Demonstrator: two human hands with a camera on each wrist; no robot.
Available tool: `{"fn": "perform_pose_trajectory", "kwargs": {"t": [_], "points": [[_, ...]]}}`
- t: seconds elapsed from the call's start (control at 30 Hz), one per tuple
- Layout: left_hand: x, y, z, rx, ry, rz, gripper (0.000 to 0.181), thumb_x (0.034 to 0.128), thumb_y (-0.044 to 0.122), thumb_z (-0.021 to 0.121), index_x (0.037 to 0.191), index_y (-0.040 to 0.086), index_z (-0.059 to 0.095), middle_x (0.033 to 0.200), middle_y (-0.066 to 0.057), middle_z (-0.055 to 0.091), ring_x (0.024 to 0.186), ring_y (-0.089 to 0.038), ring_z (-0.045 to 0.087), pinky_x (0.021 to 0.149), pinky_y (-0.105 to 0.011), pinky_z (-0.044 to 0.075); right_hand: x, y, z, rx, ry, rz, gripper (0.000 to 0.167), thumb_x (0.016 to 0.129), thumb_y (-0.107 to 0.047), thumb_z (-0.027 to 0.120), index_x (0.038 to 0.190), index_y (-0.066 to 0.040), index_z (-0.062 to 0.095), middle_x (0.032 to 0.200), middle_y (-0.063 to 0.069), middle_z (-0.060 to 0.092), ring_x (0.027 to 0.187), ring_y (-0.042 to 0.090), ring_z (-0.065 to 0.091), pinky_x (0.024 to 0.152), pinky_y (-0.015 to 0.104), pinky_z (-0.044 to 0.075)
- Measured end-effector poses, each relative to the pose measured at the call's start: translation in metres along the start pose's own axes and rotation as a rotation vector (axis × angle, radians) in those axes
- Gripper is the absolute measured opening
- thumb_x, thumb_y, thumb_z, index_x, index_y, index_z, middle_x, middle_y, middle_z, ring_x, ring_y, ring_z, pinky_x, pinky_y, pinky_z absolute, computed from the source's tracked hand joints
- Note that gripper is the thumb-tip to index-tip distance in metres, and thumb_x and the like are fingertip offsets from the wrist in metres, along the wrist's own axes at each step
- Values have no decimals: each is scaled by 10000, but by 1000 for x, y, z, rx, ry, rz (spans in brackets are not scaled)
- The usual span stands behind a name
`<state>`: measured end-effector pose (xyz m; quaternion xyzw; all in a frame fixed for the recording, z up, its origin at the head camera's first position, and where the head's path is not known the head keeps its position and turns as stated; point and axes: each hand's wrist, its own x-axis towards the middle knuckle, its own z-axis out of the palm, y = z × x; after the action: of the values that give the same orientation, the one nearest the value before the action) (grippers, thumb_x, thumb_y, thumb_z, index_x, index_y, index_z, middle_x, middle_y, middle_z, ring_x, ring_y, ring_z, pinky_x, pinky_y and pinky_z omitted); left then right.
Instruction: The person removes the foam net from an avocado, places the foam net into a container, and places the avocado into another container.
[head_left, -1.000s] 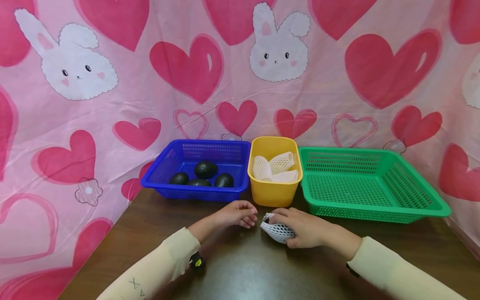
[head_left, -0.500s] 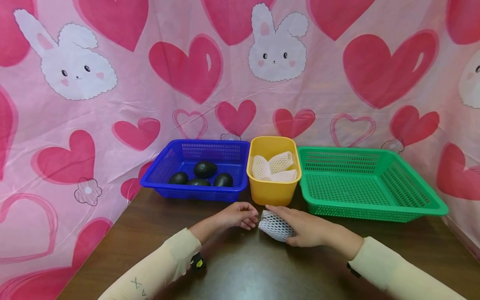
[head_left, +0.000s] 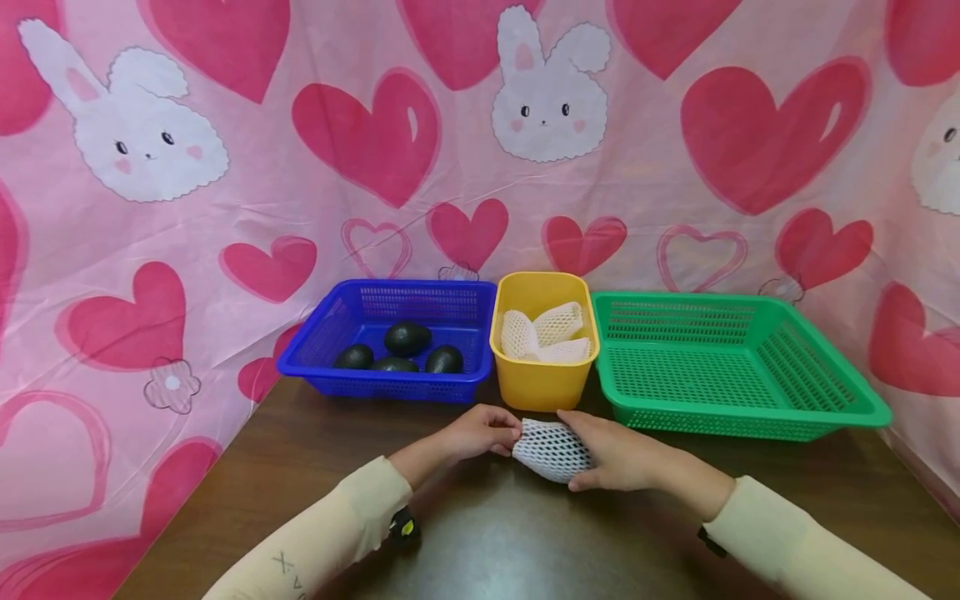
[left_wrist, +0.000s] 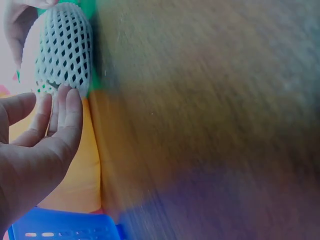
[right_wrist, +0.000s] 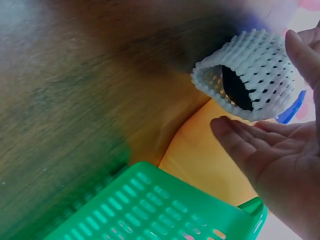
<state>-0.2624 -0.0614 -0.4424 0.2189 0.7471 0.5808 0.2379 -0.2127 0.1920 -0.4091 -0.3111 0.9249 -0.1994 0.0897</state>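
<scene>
A white foam net (head_left: 551, 451) wraps a dark avocado (right_wrist: 236, 89), which shows through the mesh and the open end in the right wrist view. My right hand (head_left: 626, 452) holds the wrapped avocado from the right, thumb on the near side and fingers on the far side. My left hand (head_left: 480, 433) comes from the left, with loosely bent fingertips touching the net's left end. Its thumb stands apart from the fingers (left_wrist: 72, 107) in the left wrist view. Loose avocados (head_left: 407, 337) lie in the blue basket (head_left: 390, 389). Spare foam nets (head_left: 557, 323) sit in the yellow bin (head_left: 545, 387).
The green basket (head_left: 742, 425) stands right of the yellow bin with nothing in it. All three containers line the back of the brown table (head_left: 480, 542). A pink heart-and-rabbit cloth (head_left: 465, 150) hangs close behind them.
The open left end of the net has turned out of the head view. My right hand has shifted its hold on it. My left hand has moved slightly right, now touching the net.
</scene>
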Motion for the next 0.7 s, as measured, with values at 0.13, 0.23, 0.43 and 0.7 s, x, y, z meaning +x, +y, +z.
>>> {"fn": "perform_pose_trajectory", "kwargs": {"t": [0.13,0.23,0.43,0.7], "points": [[1,-1,2,-25,-6,-7,181,941,-20,583,1078,-135,605,888,-82,652,743,-160,630,726,-365,569,-1,3,-1,8,10,51,880,783,-425,799,1398,75,418,1344,182,517,1179,311,514,998,523,403],[2,-2,4,-34,-15,-10,205,932,-27,591,1107,-134,598,922,-99,655,737,-172,631,716,-370,571,-1,4,-2,26,2,84,846,784,-414,801,1382,69,448,1297,169,560,1128,287,545,971,515,429],[4,-2,8,-44,-34,-35,252,900,-56,603,1134,-146,573,971,-130,660,769,-182,630,727,-375,569,-3,4,-2,52,-11,131,837,768,-380,819,1368,80,460,1231,156,597,1047,247,572,949,501,452],[8,0,13,2,-53,-63,277,891,-44,628,1147,-135,573,962,-120,663,804,-165,624,718,-355,569,-4,7,0,28,6,77,800,748,-330,842,1318,108,490,1138,143,637,959,216,595,894,467,490]]}}
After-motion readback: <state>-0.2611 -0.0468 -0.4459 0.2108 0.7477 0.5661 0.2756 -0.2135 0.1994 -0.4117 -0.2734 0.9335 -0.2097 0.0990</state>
